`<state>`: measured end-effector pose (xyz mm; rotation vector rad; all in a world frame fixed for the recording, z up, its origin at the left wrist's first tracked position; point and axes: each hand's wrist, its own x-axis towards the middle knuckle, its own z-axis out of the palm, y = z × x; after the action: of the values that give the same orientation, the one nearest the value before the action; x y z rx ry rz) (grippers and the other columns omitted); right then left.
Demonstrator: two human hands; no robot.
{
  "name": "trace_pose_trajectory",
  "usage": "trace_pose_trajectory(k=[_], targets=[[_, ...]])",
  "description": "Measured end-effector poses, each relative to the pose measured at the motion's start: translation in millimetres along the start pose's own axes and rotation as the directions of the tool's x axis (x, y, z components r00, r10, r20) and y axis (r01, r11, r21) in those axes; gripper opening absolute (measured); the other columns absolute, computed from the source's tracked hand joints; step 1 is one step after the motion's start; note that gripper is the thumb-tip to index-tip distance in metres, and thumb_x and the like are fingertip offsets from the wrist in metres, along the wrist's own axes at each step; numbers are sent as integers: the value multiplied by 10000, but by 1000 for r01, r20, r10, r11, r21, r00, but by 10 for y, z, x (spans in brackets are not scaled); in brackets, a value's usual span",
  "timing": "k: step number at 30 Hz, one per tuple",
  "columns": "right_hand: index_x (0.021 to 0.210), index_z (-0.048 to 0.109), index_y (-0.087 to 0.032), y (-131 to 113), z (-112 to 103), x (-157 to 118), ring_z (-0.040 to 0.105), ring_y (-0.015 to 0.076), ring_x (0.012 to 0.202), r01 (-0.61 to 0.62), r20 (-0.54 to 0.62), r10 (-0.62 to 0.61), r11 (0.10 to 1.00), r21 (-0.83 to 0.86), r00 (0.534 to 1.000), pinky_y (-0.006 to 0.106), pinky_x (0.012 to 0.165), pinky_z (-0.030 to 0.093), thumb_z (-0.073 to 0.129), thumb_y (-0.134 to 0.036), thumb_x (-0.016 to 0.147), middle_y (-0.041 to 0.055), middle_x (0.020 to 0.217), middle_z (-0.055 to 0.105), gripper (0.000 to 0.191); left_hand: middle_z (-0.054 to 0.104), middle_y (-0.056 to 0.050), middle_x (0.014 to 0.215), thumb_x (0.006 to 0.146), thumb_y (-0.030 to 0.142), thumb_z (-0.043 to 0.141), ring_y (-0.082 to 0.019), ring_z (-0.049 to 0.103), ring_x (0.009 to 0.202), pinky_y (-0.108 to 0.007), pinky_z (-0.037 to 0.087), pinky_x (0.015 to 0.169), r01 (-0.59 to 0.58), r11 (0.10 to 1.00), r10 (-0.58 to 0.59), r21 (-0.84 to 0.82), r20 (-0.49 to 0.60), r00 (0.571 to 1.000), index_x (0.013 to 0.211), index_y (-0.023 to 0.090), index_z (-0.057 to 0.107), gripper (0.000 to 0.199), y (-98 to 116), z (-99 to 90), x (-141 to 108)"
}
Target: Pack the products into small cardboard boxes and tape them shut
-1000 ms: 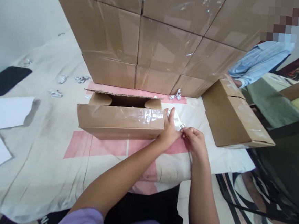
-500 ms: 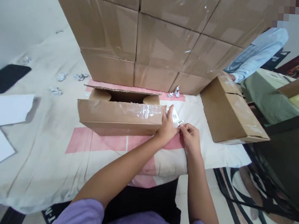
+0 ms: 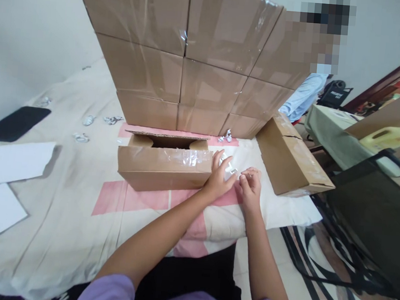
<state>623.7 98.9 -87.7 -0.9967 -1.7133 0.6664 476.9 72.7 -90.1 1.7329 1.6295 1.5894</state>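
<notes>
My left hand (image 3: pixel 218 178) is beside the right end of an open cardboard box (image 3: pixel 164 161). Its fingers curve round a small white item (image 3: pixel 232 171) with a dark-edged rectangle at one end; the hand hides part of it, and its kind is unclear. Just to the right, my right hand (image 3: pixel 250 188) is closed in a pinch, thumb against fingertips. Whether anything thin is between them cannot be made out. The box has its opening upward, a flap raised at the back and shiny clear tape along its front.
Behind stands a stack of taped cartons (image 3: pixel 212 86). Another carton (image 3: pixel 294 157) lies at the right. Crumpled paper (image 3: pixel 88 120), white sheets (image 3: pixel 12 163) and a black flat object (image 3: pixel 15 124) are at left. A person in a light blue sleeve (image 3: pixel 304 96) is behind the stack.
My view has tilted up and shifted slightly. My right hand has drawn a little away from my left thumb, leaving a gap. The person behind the stack appears farther left in view.
</notes>
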Motion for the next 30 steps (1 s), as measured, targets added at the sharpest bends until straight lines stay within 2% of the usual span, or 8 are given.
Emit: trace_pose_trajectory(k=[5, 9, 17, 21, 23, 26, 28, 30], targets=[[949, 636, -251, -53, -7, -6, 449, 270, 1265, 63, 77, -64, 998, 10, 995, 476, 1069, 422, 568, -430, 961, 87, 1102, 490, 192, 519, -83, 1505, 946, 349, 621, -274, 302, 1517, -498, 257, 1248, -21, 999, 22, -37, 43, 999, 1164, 263, 684, 243, 64, -82, 19], [890, 646, -250, -107, -1, 16, 459, 281, 1263, 71, 98, -67, 997, -38, 993, 481, 1100, 398, 563, -473, 961, 87, 1050, 526, 248, 637, -62, 1346, 935, 300, 648, -260, 415, 1417, -479, 313, 1208, -40, 999, 41, -31, 26, 999, 914, 257, 712, 80, 97, -123, 13], [858, 605, -233, -183, 71, -13, 576, 192, 754, -149, 5, 153, 956, 252, 988, 325, 733, 493, 680, -528, 862, 11, 795, 609, 305, 754, -46, 1045, 993, 306, 514, -192, 670, 1007, -431, 381, 1059, -332, 942, 324, 45, 130, 937, 918, 267, 757, 257, 311, -272, -51], [1135, 604, -262, -559, 274, 84, 628, 218, 862, -50, -7, 54, 950, 308, 999, 349, 740, 511, 646, -501, 902, 74, 1068, 668, 336, 760, 4, 812, 992, 337, 496, -144, 665, 753, -342, 448, 830, -553, 833, 547, -12, 165, 821, 873, 285, 742, 279, 651, -749, -250], [1367, 504, -312, -838, 435, 202, 604, 288, 1174, 117, 51, -136, 955, 272, 989, 416, 891, 523, 679, -484, 887, 117, 1421, 557, 540, 728, 14, 709, 1007, 330, 462, -128, 606, 613, -329, 442, 728, -508, 861, 508, -18, 83, 857, 830, 250, 703, 310, 796, -1109, -373], [1521, 354, -348, -1146, 715, 414, 401, 325, 1467, 289, 221, -334, 934, 212, 916, 520, 1156, 389, 722, -423, 874, 97, 1598, 413, 748, 701, 8, 698, 1001, 284, 459, -132, 584, 602, -328, 439, 702, -288, 958, 288, -2, 23, 957, 811, 224, 644, 272, 909, -1731, -390], [1540, 328, -322, -1192, 893, 516, 453, 294, 1446, 275, 308, -355, 922, 272, 883, 539, 1205, 334, 646, -375, 941, 106, 1447, 580, 681, 658, 13, 687, 996, 320, 488, -139, 579, 641, -305, 442, 684, -47, 999, 46, 3, 67, 997, 773, 220, 606, 271, 911, -2117, -246], [1540, 324, -292, -1140, 1030, 551, 551, 262, 1369, 202, 332, -330, 909, 364, 884, 539, 1198, 347, 550, -343, 1000, 86, 1198, 717, 587, 576, 26, 633, 973, 377, 513, -136, 529, 614, -277, 422, 628, 164, 986, -166, 26, 118, 979, 717, 214, 562, 307, 866, -2412, -22]])
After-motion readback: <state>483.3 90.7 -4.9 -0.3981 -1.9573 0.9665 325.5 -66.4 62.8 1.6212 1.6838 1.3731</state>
